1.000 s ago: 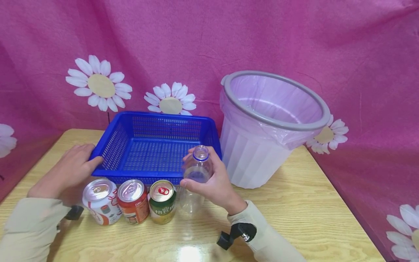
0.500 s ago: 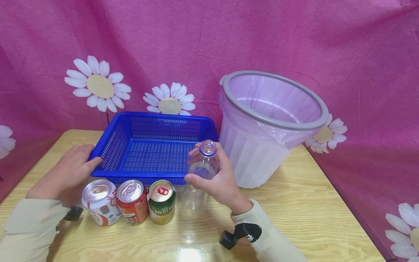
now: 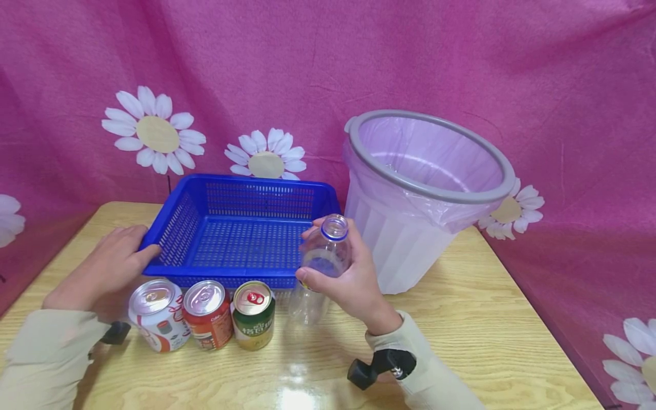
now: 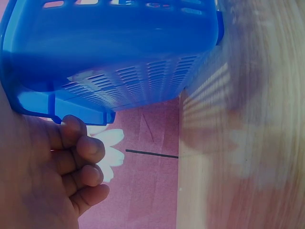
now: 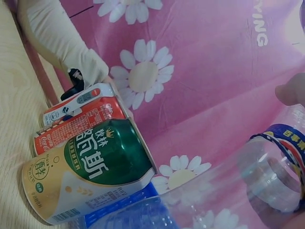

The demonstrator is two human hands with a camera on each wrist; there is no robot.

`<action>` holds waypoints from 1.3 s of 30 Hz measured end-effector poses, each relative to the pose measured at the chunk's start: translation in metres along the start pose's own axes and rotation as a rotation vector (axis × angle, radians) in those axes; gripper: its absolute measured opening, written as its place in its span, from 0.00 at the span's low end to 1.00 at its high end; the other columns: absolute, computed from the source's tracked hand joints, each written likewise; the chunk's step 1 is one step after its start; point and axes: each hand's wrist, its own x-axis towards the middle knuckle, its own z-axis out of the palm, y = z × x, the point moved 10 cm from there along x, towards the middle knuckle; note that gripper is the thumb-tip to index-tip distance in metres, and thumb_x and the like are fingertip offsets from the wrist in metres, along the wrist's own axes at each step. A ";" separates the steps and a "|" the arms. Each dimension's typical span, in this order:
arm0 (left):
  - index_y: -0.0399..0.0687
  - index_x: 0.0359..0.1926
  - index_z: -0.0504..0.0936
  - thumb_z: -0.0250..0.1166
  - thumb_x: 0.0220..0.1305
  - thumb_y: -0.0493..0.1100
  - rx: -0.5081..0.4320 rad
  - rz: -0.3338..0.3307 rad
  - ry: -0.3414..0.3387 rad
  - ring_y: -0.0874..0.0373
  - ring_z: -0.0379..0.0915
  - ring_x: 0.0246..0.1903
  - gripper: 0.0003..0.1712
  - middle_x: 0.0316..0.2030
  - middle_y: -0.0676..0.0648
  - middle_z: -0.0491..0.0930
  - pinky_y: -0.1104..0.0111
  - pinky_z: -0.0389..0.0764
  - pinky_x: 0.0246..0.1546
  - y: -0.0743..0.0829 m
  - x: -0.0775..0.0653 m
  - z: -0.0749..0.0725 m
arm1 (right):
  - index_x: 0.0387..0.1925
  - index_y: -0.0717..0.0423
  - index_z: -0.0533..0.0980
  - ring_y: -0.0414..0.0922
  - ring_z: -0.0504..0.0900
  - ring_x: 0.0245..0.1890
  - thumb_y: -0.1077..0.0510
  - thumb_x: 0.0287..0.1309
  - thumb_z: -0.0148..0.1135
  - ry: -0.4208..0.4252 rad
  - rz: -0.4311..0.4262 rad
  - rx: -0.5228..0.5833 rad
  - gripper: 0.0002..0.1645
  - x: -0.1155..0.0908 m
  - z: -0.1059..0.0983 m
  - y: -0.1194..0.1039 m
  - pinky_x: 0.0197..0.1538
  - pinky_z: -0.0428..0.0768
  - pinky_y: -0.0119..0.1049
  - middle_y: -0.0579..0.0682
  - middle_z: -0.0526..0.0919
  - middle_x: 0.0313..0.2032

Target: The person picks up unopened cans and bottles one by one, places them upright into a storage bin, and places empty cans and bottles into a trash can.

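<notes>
My left hand [image 3: 110, 259] grips the left rim of a blue plastic basket [image 3: 220, 271], thumb over the edge. In the left wrist view its fingers [image 4: 90, 148] curl beside the basket wall. My right hand [image 3: 353, 282] holds an uncapped clear plastic bottle [image 3: 328, 259] round its upper body, near the basket's front right corner. The bottle leans, its neck to the right of its base. A label band [image 5: 281, 143] circles it in the right wrist view. Left of it, in front of the basket, stand a white can [image 3: 161, 319], a red can [image 3: 209, 316] and a green-and-gold can [image 3: 253, 319].
Behind and right of my right hand stands a tall white bin [image 3: 394, 250] with a grey rim and a clear liner. All of it rests on a wooden table [image 3: 461, 341]. A pink cloth with daisies [image 3: 328, 68] hangs behind.
My right hand has moved the bottle to the right and slightly away from me, further from the green-and-gold can. My left hand, the basket and the cans have stayed put.
</notes>
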 end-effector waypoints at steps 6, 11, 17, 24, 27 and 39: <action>0.31 0.49 0.72 0.49 0.71 0.49 -0.003 -0.003 -0.005 0.38 0.68 0.46 0.23 0.41 0.33 0.79 0.45 0.65 0.47 0.000 0.001 0.000 | 0.56 0.68 0.64 0.40 0.83 0.45 0.67 0.42 0.75 0.011 -0.015 0.014 0.40 0.000 -0.003 -0.004 0.49 0.84 0.42 0.50 0.81 0.47; 0.30 0.48 0.73 0.49 0.71 0.49 -0.001 0.000 0.001 0.38 0.68 0.45 0.22 0.40 0.33 0.79 0.45 0.65 0.47 0.000 0.002 0.000 | 0.57 0.68 0.64 0.40 0.83 0.45 0.66 0.43 0.75 0.029 -0.009 0.011 0.40 0.000 -0.007 -0.006 0.50 0.84 0.41 0.47 0.81 0.47; 0.31 0.46 0.73 0.50 0.71 0.48 -0.001 0.014 0.014 0.39 0.68 0.45 0.21 0.39 0.35 0.79 0.47 0.65 0.46 0.001 0.001 -0.002 | 0.56 0.56 0.68 0.39 0.83 0.46 0.62 0.44 0.76 0.046 -0.017 0.003 0.37 0.001 -0.010 -0.011 0.52 0.83 0.39 0.45 0.82 0.47; 0.31 0.47 0.73 0.50 0.71 0.48 -0.003 0.011 0.014 0.39 0.68 0.45 0.21 0.39 0.34 0.79 0.47 0.65 0.46 0.001 0.000 -0.001 | 0.56 0.62 0.66 0.40 0.84 0.46 0.58 0.44 0.77 0.058 -0.037 -0.026 0.39 0.001 -0.015 -0.017 0.52 0.83 0.39 0.45 0.82 0.47; 0.31 0.46 0.73 0.50 0.70 0.49 0.002 0.010 0.017 0.39 0.68 0.45 0.21 0.39 0.34 0.79 0.46 0.66 0.46 0.000 0.000 -0.001 | 0.56 0.61 0.66 0.40 0.84 0.45 0.57 0.44 0.77 0.063 -0.047 -0.035 0.39 0.001 -0.016 -0.020 0.51 0.83 0.40 0.46 0.82 0.47; 0.28 0.53 0.71 0.48 0.72 0.50 -0.023 -0.005 -0.007 0.35 0.66 0.49 0.26 0.45 0.31 0.78 0.43 0.64 0.50 0.000 -0.001 0.000 | 0.55 0.50 0.69 0.42 0.85 0.45 0.56 0.45 0.77 0.074 -0.108 -0.027 0.36 0.001 -0.020 -0.032 0.50 0.82 0.37 0.44 0.83 0.47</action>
